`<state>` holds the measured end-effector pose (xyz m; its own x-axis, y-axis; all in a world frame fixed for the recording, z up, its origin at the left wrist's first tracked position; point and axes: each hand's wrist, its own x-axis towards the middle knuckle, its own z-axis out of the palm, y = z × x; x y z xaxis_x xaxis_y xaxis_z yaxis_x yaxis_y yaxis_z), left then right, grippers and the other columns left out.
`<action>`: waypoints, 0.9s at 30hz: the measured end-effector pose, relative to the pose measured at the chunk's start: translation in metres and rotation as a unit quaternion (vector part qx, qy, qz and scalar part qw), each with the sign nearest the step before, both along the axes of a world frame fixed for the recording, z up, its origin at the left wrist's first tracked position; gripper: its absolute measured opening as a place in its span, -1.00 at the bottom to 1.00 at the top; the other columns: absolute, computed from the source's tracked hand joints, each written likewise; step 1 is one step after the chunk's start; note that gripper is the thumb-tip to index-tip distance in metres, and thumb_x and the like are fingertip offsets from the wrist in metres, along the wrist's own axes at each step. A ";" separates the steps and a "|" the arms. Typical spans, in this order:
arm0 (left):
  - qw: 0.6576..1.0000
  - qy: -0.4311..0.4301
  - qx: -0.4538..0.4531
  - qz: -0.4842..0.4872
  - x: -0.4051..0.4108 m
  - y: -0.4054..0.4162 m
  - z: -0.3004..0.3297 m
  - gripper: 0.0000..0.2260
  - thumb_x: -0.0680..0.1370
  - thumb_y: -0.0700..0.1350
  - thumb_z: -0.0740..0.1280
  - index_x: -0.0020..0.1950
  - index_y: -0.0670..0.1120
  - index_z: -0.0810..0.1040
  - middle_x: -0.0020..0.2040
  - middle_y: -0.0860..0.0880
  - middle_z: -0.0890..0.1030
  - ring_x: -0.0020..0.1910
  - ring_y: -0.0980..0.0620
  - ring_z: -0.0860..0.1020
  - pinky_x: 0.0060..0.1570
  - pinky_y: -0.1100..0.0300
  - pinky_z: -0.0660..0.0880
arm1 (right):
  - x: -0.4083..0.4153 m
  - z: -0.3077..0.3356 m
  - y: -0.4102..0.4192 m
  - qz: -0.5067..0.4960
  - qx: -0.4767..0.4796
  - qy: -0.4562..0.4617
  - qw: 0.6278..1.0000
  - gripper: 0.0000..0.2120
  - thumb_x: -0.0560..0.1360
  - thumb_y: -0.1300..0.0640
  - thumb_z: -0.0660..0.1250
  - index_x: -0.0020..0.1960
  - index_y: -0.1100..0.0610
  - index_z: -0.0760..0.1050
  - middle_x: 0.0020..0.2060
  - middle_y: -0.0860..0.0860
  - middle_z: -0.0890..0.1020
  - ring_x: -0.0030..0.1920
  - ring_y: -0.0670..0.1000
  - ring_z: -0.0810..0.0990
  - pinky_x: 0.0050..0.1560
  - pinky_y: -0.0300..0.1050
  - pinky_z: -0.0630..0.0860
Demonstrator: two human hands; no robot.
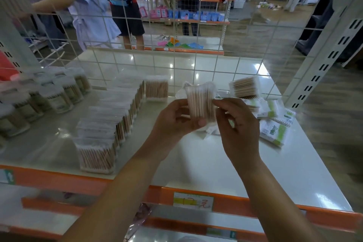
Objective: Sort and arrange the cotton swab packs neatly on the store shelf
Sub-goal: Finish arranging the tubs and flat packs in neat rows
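On the shelf (216, 163), round swab tubs (49, 96) stand left, a row of swab packs (115, 120) runs beside them, loose packs (273, 124) lie right, wire grid (196, 65) behind.

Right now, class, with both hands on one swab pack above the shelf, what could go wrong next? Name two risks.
1. The left hand and right hand hold the held pack in mid-air; a loose grip might drop it onto the loose pile.
2. The standing row of packs is tight and upright; pushing another in carelessly could topple neighbours like dominoes.
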<state>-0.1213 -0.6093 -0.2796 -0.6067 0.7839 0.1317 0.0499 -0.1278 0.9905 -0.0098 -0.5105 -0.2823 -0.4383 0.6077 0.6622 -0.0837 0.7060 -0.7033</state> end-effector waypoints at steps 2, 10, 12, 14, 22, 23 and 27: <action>0.998 0.037 -0.004 0.059 0.001 0.002 -0.001 -0.41 0.09 0.11 0.52 0.07 0.02 0.51 -0.05 0.00 0.64 -0.13 0.08 0.61 -0.16 0.20 0.53 | 0.001 0.003 -0.006 0.035 -0.040 -0.010 0.999 -0.75 0.47 0.27 0.21 0.08 0.18 0.58 -0.06 -0.13 0.57 0.00 -0.20 0.55 0.02 -0.43 0.43; 0.975 0.189 -0.024 0.118 0.016 0.002 0.003 -0.55 0.34 0.01 0.50 0.15 0.02 0.42 -0.05 0.11 0.56 -0.13 0.16 0.56 -0.22 0.31 0.50 | 0.000 0.013 -0.013 0.155 -0.150 -0.075 0.974 -0.70 0.48 -0.01 0.24 0.16 0.08 0.52 -0.07 -0.01 0.65 -0.04 -0.10 0.62 -0.06 -0.15 0.57; 0.977 0.184 -0.004 0.108 0.020 -0.001 0.005 -0.61 0.35 0.01 0.48 0.09 0.12 0.41 -0.08 0.10 0.56 -0.13 0.13 0.57 -0.25 0.33 0.49 | 0.002 0.015 -0.010 0.175 -0.182 -0.061 0.966 -0.70 0.45 0.01 0.29 0.15 0.06 0.52 -0.05 0.00 0.66 -0.01 -0.04 0.62 0.02 0.00 0.57; 0.979 0.176 0.013 0.099 0.022 -0.003 0.007 -0.68 0.35 0.01 0.42 0.05 0.18 0.41 -0.11 0.11 0.56 -0.14 0.17 0.57 -0.24 0.36 0.47 | 0.003 0.015 -0.005 0.196 -0.215 -0.041 0.956 -0.73 0.43 0.00 0.35 0.11 0.03 0.55 -0.04 0.02 0.66 0.03 0.02 0.62 0.08 0.12 0.54; 0.965 0.231 0.028 0.117 0.024 -0.007 0.002 -0.66 0.36 0.04 0.39 0.10 0.16 0.42 -0.06 0.16 0.55 -0.04 0.19 0.54 -0.12 0.29 0.51 | 0.006 0.012 -0.002 0.231 -0.319 0.004 0.919 -0.42 0.26 0.24 0.52 0.22 0.18 0.39 0.00 0.19 0.63 0.00 0.13 0.64 0.03 0.11 0.58; 0.962 0.243 0.029 0.122 0.024 -0.008 0.003 -0.64 0.36 0.08 0.37 0.12 0.21 0.38 -0.05 0.19 0.53 -0.01 0.20 0.53 -0.10 0.29 0.51 | 0.006 0.011 -0.002 0.235 -0.318 0.008 0.918 -0.43 0.26 0.26 0.51 0.22 0.17 0.39 -0.01 0.18 0.63 0.00 0.13 0.64 0.01 0.08 0.59; 0.963 0.243 0.044 0.109 0.022 -0.014 0.010 -0.56 0.35 0.09 0.35 0.20 0.23 0.33 0.03 0.19 0.51 0.06 0.14 0.51 -0.05 0.23 0.50 | 0.009 0.009 -0.006 0.262 -0.328 0.027 0.907 -0.50 0.29 0.30 0.40 0.20 0.12 0.39 -0.04 0.12 0.65 -0.02 0.11 0.64 -0.09 -0.05 0.59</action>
<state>-0.0988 -0.6230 -0.2700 -0.6062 0.6176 0.5011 0.5394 -0.1438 0.8297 -0.0011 -0.5162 -0.2728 -0.7580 0.5968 0.2630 -0.3345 -0.0096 -0.9423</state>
